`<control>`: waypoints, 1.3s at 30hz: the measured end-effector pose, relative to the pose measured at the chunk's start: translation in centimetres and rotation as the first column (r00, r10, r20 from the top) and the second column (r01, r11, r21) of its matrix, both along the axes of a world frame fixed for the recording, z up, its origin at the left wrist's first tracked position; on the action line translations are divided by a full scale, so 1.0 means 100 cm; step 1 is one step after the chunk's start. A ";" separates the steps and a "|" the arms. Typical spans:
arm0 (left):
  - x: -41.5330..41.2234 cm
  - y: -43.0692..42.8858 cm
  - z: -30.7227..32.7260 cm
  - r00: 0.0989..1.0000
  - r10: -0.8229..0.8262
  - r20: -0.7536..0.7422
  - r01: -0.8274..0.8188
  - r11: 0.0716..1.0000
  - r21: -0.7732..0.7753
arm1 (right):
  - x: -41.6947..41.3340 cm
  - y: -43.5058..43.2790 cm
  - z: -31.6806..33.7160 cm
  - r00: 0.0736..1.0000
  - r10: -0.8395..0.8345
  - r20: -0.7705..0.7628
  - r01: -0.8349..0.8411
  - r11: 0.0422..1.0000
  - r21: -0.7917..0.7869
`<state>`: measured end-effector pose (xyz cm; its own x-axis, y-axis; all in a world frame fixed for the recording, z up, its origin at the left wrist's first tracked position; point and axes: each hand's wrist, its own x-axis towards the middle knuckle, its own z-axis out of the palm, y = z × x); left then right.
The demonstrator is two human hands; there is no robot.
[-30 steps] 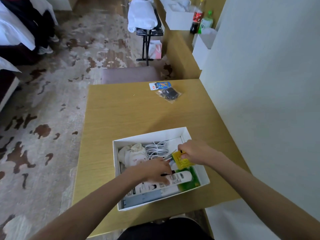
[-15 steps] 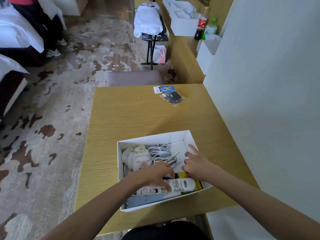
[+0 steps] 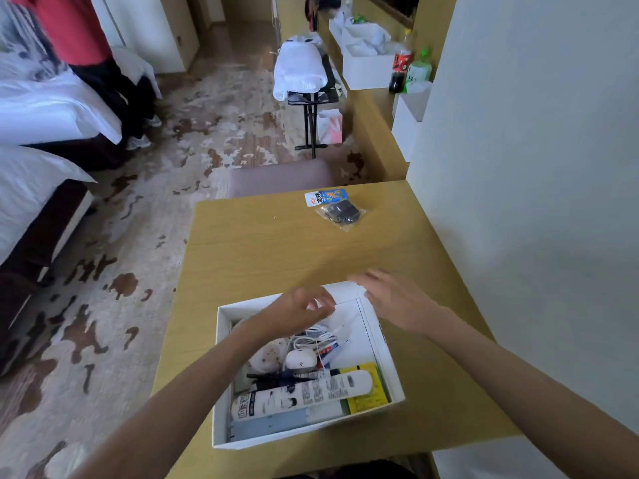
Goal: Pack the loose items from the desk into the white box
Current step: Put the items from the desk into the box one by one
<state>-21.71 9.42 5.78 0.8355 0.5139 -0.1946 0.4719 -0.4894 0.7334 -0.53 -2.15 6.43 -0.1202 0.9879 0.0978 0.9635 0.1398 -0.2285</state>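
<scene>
Both hands are empty: the left hand has loosely curled fingers, the right hand has spread fingers. The white box sits right under them. Reach far past the fingers for the clear bag and blue packet on the table.

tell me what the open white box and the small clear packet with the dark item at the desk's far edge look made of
Open white box: probably matte cardboard, going by its thin, flat, folded walls. Small clear packet: likely thin glossy plastic film, since it is see-through, crinkled and catches the light.
</scene>
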 end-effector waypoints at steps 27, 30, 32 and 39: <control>0.154 0.228 -0.092 0.905 0.391 -0.168 -0.405 0.912 -0.058 | 0.136 0.244 -0.096 0.699 -0.678 -0.228 0.578 0.723 -0.379; 0.163 0.252 -0.099 0.922 0.344 -0.178 -0.356 0.934 -0.040 | 0.147 0.286 -0.106 0.688 -0.709 -0.154 0.618 0.684 -0.389; 0.167 0.269 -0.104 0.915 0.350 -0.198 -0.359 0.933 -0.010 | 0.150 0.307 -0.113 0.694 -0.710 -0.119 0.598 0.661 -0.453; 0.195 0.315 -0.114 0.876 0.451 -0.170 -0.367 0.853 0.372 | 0.151 0.310 -0.133 0.717 -0.680 -0.154 0.524 0.671 -0.524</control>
